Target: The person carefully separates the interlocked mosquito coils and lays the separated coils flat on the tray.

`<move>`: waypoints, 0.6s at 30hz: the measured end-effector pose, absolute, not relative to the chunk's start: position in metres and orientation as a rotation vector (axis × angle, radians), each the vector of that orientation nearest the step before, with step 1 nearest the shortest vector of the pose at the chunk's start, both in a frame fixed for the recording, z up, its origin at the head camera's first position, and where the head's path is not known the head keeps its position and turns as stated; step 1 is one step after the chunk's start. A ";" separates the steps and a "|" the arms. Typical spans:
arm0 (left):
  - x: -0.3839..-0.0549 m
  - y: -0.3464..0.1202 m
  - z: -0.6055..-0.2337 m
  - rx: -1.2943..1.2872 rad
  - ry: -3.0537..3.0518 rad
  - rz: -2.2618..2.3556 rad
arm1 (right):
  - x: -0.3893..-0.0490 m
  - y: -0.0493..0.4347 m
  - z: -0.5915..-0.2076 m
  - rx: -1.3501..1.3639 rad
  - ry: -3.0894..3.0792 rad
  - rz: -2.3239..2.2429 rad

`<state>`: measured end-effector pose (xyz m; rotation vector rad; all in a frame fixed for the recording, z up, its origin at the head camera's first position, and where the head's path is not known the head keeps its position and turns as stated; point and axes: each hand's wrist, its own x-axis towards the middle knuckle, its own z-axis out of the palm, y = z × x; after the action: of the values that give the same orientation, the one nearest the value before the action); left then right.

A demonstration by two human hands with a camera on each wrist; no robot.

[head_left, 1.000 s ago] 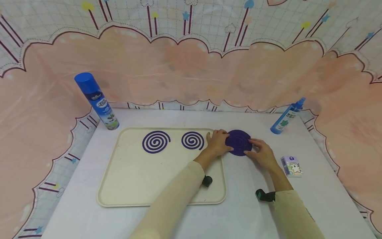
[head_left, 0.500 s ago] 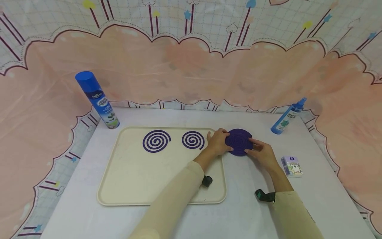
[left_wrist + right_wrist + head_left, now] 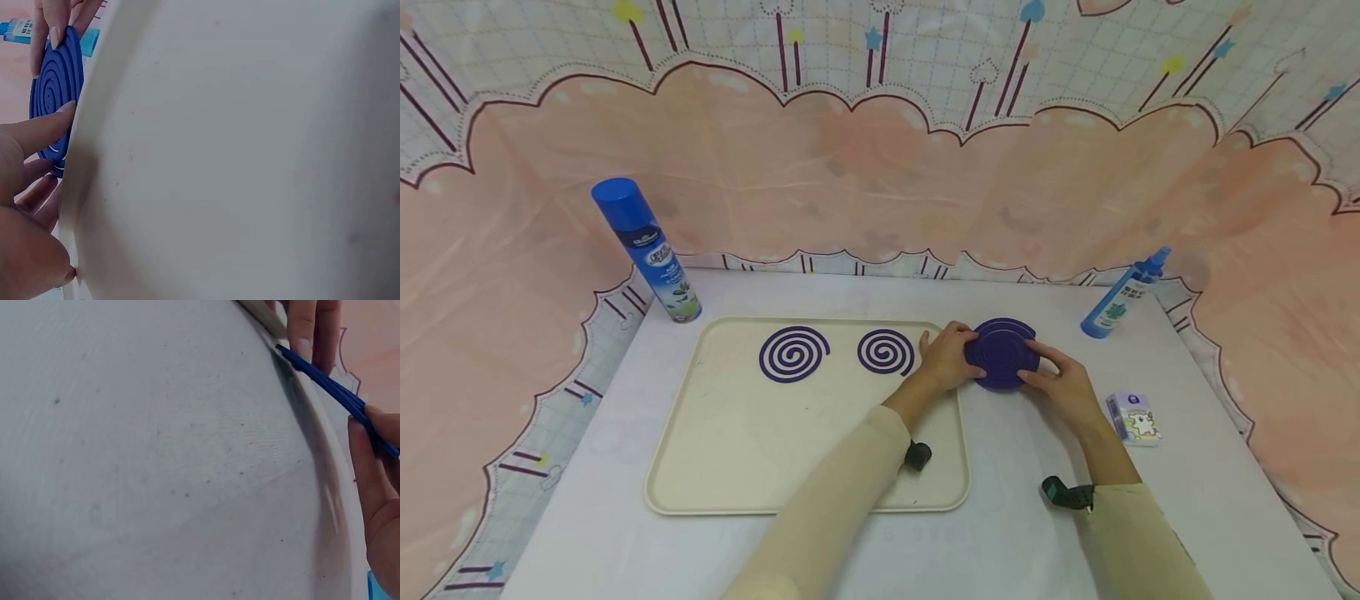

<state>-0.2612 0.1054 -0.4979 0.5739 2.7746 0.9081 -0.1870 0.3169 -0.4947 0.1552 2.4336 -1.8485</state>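
A round, dark blue mosquito coil, tightly wound, is held between my two hands just right of the tray. My left hand pinches its left edge, over the tray's right rim. On the opposite edge, my right hand pinches it between thumb and fingers. A thin pale gap curves along the coil's far side in the head view. Edge-on in the right wrist view, the coil looks tilted, with strands parting slightly. Two loose spiral coils, a larger one and a smaller one, lie on the tray.
The cream tray covers the left and middle of the white table. A blue spray can stands at the back left, a blue spray bottle at the back right. A small purple-and-white box lies right of my right hand.
A gap has appeared along the coil's far side, where its rings were close together. My right hand has shifted slightly to the right; my left hand has stayed nearly in place.
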 end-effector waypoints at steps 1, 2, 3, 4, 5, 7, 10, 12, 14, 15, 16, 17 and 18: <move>-0.261 0.105 -0.498 0.575 2.774 0.924 | -0.187 0.317 -0.494 0.149 2.409 -1.883; -0.261 0.104 -0.497 0.575 2.771 0.943 | -0.187 0.316 -0.493 0.144 2.386 -1.913; -0.261 0.104 -0.496 0.576 2.767 0.965 | -0.187 0.316 -0.492 0.141 2.364 -1.942; -0.261 0.103 -0.495 0.575 2.762 0.987 | -0.187 0.316 -0.491 0.142 2.347 -1.962; -0.262 0.102 -0.494 0.575 2.759 1.004 | -0.187 0.315 -0.490 0.138 2.333 -1.978; -0.264 0.100 -0.493 0.571 2.758 1.028 | -0.188 0.313 -0.487 0.139 2.312 -2.007; -0.267 0.097 -0.490 0.571 2.763 1.059 | -0.191 0.311 -0.482 0.122 2.324 -2.020; -0.269 0.094 -0.488 0.581 2.767 1.081 | -0.193 0.309 -0.479 0.113 2.328 -2.029; -0.270 0.091 -0.485 0.587 2.765 1.116 | -0.195 0.308 -0.475 0.112 2.346 -2.009; -0.270 0.089 -0.483 0.591 2.759 1.138 | -0.196 0.306 -0.473 0.113 2.352 -1.997; -0.270 0.087 -0.481 0.593 2.754 1.159 | -0.197 0.305 -0.471 0.121 2.351 -1.993; -0.270 0.085 -0.478 0.592 2.751 1.177 | -0.198 0.304 -0.470 0.121 2.361 -1.975; -0.270 0.082 -0.476 0.590 2.743 1.201 | -0.198 0.303 -0.468 0.123 2.367 -1.965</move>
<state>-0.2702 0.0822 -0.4756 0.5898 2.7434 1.2008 -0.1985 0.3026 -0.4679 0.1232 2.3670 -1.9646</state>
